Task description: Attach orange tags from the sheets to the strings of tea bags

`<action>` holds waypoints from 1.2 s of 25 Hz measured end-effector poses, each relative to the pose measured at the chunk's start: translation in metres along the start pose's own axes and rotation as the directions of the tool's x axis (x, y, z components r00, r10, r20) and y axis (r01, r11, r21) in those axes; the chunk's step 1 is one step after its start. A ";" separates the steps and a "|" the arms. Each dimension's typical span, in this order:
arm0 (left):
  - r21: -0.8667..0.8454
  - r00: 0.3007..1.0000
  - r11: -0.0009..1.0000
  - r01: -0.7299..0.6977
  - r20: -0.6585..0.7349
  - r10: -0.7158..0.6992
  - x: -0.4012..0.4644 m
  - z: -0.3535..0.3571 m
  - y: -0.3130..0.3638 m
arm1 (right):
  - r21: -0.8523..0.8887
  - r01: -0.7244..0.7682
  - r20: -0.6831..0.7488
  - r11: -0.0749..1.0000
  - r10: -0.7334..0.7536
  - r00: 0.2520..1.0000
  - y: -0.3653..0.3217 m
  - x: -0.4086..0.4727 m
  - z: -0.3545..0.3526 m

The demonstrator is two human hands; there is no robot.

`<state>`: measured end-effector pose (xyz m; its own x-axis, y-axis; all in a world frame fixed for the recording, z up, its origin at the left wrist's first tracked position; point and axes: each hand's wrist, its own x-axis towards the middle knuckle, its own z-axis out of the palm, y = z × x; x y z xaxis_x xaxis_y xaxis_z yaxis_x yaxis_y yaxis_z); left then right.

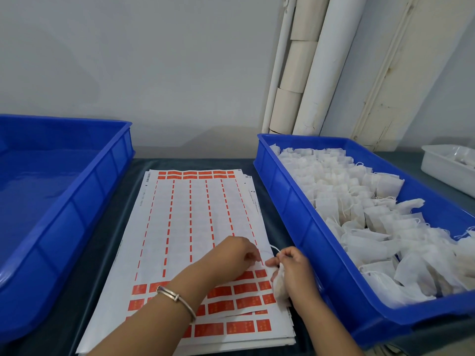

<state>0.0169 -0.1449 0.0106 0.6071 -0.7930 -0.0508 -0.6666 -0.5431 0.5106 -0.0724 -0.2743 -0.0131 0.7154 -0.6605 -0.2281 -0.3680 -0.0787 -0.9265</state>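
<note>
The person is leaning over the desk [123,227] with both hands meeting at the right edge of the top sheet [195,217]. The left hand [232,255] is lying on the paper with its fingers curled down, seemingly picking at an orange tag [260,273] in the first full row; whether it is already pinching one I cannot tell. The right hand [293,265] is closed around a tea bag [280,286], which is hanging below the palm, and its fingertips are pinching the white string [274,248] so that a small loop is standing up just beside the left fingers, probably to bring the string to the tag.

Most of the sheet is already stripped, leaving only thin orange strips between the columns, so work is well along on it. More sheets are lying stacked underneath. The supply bin [308,227] full of untagged bags is sitting right beside the working hand for a short reach, and the empty bin [77,201] on the left is likely waiting for finished ones.
</note>
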 end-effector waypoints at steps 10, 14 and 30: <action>-0.132 0.988 0.982 0.133 -0.058 -0.141 0.000 -0.006 -0.013 | 0.000 0.002 0.013 1.000 -0.002 1.000 0.000 0.000 -0.001; -0.165 0.959 0.952 0.257 -0.079 -0.272 -0.012 -0.019 -0.030 | -0.013 0.001 0.022 1.000 -0.001 1.000 0.001 0.001 -0.001; 0.271 0.953 0.914 0.301 -0.097 -0.286 0.012 0.039 0.026 | -0.011 0.043 0.008 0.999 -0.043 0.999 0.006 0.004 0.001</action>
<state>-0.0100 -0.1793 -0.0098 0.8111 -0.5743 -0.1111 -0.5437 -0.8102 0.2188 -0.0716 -0.2767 -0.0201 0.7355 -0.6502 -0.1902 -0.3431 -0.1154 -0.9322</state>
